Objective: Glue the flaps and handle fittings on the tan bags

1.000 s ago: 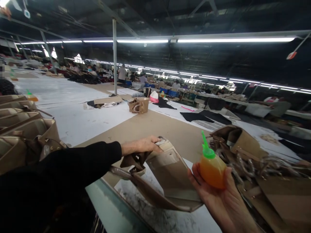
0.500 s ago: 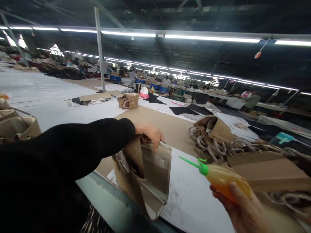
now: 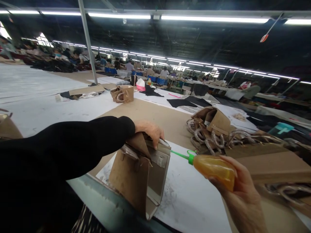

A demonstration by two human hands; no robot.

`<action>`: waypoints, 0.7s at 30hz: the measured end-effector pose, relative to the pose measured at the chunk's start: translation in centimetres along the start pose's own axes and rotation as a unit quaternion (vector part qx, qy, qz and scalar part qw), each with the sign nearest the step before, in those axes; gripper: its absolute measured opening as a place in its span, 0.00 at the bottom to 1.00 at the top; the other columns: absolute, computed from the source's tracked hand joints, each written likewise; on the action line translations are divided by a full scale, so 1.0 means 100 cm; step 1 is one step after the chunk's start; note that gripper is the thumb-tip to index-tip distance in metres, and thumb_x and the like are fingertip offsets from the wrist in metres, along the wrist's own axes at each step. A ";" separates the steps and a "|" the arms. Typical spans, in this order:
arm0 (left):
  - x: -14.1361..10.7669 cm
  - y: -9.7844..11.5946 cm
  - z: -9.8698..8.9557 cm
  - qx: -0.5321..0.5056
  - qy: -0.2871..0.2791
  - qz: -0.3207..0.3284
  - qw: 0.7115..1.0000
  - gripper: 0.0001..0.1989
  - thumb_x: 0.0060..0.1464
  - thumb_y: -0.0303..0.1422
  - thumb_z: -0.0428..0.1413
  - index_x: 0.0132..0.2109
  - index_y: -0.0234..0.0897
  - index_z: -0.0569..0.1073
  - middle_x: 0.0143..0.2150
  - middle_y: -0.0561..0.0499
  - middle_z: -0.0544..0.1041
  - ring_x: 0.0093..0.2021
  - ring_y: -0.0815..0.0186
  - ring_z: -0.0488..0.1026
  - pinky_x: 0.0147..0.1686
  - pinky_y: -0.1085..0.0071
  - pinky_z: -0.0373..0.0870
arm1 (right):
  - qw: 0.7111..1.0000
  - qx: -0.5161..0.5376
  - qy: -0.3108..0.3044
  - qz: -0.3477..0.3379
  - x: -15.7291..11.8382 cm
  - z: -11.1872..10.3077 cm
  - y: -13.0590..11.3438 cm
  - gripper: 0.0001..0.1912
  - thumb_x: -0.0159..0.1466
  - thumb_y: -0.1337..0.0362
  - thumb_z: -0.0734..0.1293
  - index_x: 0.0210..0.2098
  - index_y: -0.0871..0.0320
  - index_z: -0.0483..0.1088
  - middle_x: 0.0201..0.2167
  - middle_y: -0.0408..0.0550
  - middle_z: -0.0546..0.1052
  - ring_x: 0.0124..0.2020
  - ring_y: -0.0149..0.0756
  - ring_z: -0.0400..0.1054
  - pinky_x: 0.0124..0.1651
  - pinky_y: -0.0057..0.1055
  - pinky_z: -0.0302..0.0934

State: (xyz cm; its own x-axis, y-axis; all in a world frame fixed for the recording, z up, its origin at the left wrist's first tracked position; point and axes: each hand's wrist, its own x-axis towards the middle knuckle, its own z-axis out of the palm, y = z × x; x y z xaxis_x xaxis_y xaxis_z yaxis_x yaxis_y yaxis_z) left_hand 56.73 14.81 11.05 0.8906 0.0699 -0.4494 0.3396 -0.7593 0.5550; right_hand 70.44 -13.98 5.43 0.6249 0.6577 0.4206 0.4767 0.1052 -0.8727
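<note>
My left hand (image 3: 151,130) is closed on the upper edge of a tan handbag (image 3: 131,176), which stands tilted near the table's front edge with its open side toward the right. A plastic-wrapped handle lies against the bag's front. In my right hand (image 3: 239,181) is a squeeze bottle (image 3: 213,166) of amber liquid, gripped around its body. Its thin green nozzle points left, and the tip is at the bag's upper right edge; I cannot tell whether it touches. White paper (image 3: 189,197) lies under the bag.
Tan bags with wrapped handles (image 3: 209,129) are heaped on the right beside a teal container (image 3: 282,129). Another tan bag (image 3: 123,94) stands farther back, near black cloth pieces (image 3: 181,103). A metal post (image 3: 87,42) rises at the left. Several people work in the background.
My right hand has brought the bottle left and slightly up, so its nozzle has come to the bag's edge. The bag has turned a little under my left hand. The camera view has tilted down.
</note>
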 end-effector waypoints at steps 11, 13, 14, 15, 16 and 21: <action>0.006 0.006 0.001 0.044 -0.044 -0.034 0.998 0.19 0.38 0.32 0.63 0.42 0.39 0.81 0.29 0.55 0.79 0.29 0.64 0.70 0.33 0.69 0.69 | 1.000 0.012 0.018 -0.017 -0.001 0.007 -0.009 0.28 0.53 0.56 0.77 0.51 0.50 0.68 0.49 0.47 0.72 0.46 0.47 0.66 0.53 0.39 0.57; 0.007 0.007 0.001 0.045 -0.050 -0.037 0.997 0.18 0.38 0.32 0.63 0.42 0.38 0.81 0.29 0.54 0.79 0.29 0.63 0.70 0.33 0.68 0.69 | 1.000 0.019 0.018 -0.017 -0.002 0.007 -0.009 0.28 0.53 0.56 0.77 0.51 0.50 0.68 0.50 0.47 0.71 0.48 0.48 0.66 0.55 0.41 0.55; 0.007 0.007 0.001 0.043 -0.052 -0.036 0.997 0.19 0.38 0.32 0.63 0.42 0.38 0.80 0.29 0.54 0.79 0.29 0.64 0.70 0.33 0.68 0.69 | 0.999 0.023 0.015 -0.019 -0.002 0.007 -0.009 0.28 0.53 0.57 0.77 0.51 0.50 0.68 0.51 0.47 0.71 0.49 0.48 0.65 0.56 0.42 0.54; 0.008 0.007 0.001 0.039 -0.053 -0.034 0.997 0.19 0.38 0.31 0.63 0.42 0.38 0.80 0.29 0.54 0.79 0.29 0.63 0.70 0.34 0.68 0.69 | 0.999 0.025 0.010 -0.024 -0.003 0.007 -0.009 0.27 0.53 0.58 0.77 0.51 0.49 0.68 0.52 0.47 0.70 0.49 0.48 0.65 0.56 0.42 0.54; 0.008 0.006 0.001 0.035 -0.053 -0.029 0.998 0.19 0.37 0.31 0.62 0.42 0.38 0.80 0.30 0.54 0.79 0.30 0.63 0.70 0.34 0.68 0.69 | 0.999 0.026 0.004 -0.031 -0.004 0.007 -0.009 0.27 0.53 0.59 0.77 0.51 0.49 0.68 0.52 0.46 0.70 0.50 0.48 0.65 0.57 0.41 0.54; 0.011 0.002 0.001 0.041 -0.047 -0.015 0.998 0.20 0.37 0.32 0.62 0.43 0.40 0.80 0.31 0.55 0.79 0.32 0.63 0.71 0.35 0.70 0.68 | 0.998 0.047 0.013 -0.033 -0.011 0.012 -0.012 0.23 0.52 0.61 0.78 0.46 0.49 0.72 0.50 0.46 0.72 0.51 0.49 0.64 0.59 0.43 0.52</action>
State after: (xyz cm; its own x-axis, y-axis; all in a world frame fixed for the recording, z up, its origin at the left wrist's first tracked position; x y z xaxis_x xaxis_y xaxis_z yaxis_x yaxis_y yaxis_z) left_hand 57.74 14.68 10.57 0.8468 0.0352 -0.5307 0.3367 -0.8080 0.4836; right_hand 68.45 -13.92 5.71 0.6097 0.6280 0.4836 0.4587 0.2180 -0.8614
